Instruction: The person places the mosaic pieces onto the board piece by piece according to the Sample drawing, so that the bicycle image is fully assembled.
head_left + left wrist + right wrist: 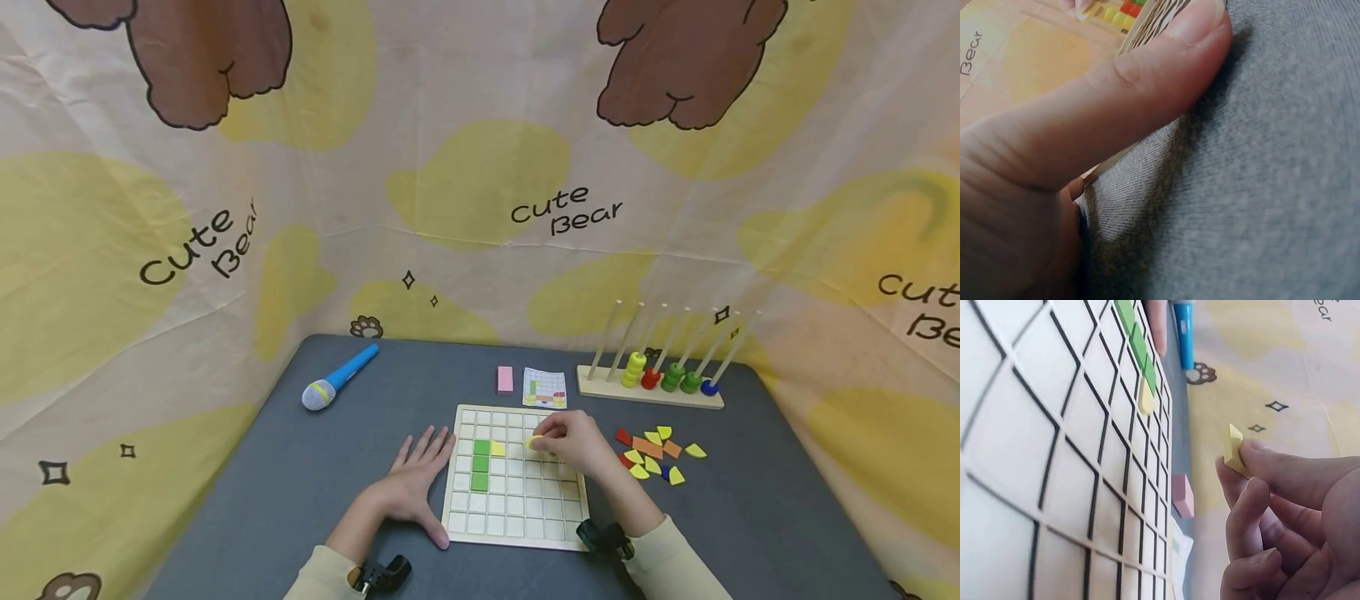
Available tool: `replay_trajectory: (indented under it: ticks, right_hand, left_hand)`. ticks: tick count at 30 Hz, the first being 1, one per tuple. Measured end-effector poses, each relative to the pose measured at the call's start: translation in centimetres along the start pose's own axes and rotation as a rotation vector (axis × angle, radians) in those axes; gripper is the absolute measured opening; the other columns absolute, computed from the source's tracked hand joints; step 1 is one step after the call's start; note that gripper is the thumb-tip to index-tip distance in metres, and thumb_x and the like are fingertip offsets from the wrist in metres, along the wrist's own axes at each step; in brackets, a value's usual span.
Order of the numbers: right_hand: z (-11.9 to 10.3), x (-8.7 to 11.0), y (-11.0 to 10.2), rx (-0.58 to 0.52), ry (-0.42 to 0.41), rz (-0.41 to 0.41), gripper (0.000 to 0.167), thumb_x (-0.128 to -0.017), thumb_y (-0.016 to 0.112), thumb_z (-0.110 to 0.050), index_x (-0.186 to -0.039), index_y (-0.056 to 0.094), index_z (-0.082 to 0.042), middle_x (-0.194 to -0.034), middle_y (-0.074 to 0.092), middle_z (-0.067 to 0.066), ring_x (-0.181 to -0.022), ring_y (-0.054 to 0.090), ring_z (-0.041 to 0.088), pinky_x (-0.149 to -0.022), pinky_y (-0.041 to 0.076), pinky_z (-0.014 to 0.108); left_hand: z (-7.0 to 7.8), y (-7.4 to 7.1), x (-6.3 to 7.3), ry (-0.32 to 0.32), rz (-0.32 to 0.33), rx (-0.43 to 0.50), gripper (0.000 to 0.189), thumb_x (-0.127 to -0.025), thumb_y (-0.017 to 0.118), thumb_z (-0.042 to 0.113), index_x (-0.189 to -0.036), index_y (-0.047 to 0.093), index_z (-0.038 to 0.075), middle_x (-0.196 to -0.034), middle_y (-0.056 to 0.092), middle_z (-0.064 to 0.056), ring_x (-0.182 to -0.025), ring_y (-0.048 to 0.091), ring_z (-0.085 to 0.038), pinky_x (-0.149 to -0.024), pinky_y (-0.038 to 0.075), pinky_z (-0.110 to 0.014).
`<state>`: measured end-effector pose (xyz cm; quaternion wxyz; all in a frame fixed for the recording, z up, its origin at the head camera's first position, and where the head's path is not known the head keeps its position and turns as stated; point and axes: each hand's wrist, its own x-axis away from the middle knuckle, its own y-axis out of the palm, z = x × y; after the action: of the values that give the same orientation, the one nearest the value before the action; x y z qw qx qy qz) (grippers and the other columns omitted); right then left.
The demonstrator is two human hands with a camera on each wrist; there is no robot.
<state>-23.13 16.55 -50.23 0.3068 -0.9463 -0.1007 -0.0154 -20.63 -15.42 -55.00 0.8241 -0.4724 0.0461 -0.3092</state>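
Observation:
A wooden grid board [515,527] lies flat on the grey table. Several green squares [480,465] form a column on its left side, with a yellow quarter-round block [498,449] in the cell right of the top one. My left hand [408,487] rests beside the board's left edge, fingers spread and thumb [1129,87] at the near corner. Over the upper right of the grid, my right hand [576,443] pinches another yellow quarter-round block [1234,453] between thumb and index finger; the right wrist view shows it raised off the board.
Loose yellow, orange, red and blue blocks [652,447] lie scattered right of the board. Behind it are a pink block [505,380] and a printed pattern card [544,389]. A bead stacker [600,383] with upright rods stands back right; a blue toy microphone [341,379] lies back left.

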Motion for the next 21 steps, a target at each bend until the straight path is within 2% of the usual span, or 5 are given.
replay_trajectory:
  ticks: [14,21]
  right_hand:
    - [-1.3,1.1,3.8,-0.021,-0.133,-0.120,0.009,-0.084,0.083,-0.016,-0.083,0.075,-0.012,-0.071,0.065,-0.003,-0.066,0.057,0.012,-0.059,0.047,0.025]
    - [-2.1,1.4,6.0,-0.023,-0.144,-0.166,0.010,-0.084,0.084,-0.018,-0.082,0.075,-0.014,-0.070,0.067,-0.004,-0.063,0.057,0.010,-0.054,0.046,0.024]
  left_hand:
    - [0.0,0.2,-0.2,-0.020,0.002,-0.016,0.152,-0.048,0.089,0.073,-0.164,0.007,0.018,-0.172,-0.002,-0.006,-0.157,-0.011,-0.032,-0.122,-0.007,-0.062]
    - [0.0,0.3,-0.2,-0.020,-0.001,-0.022,0.152,-0.049,0.088,0.074,-0.164,0.007,0.018,-0.171,-0.003,-0.006,-0.157,-0.012,-0.032,-0.122,-0.007,-0.062]
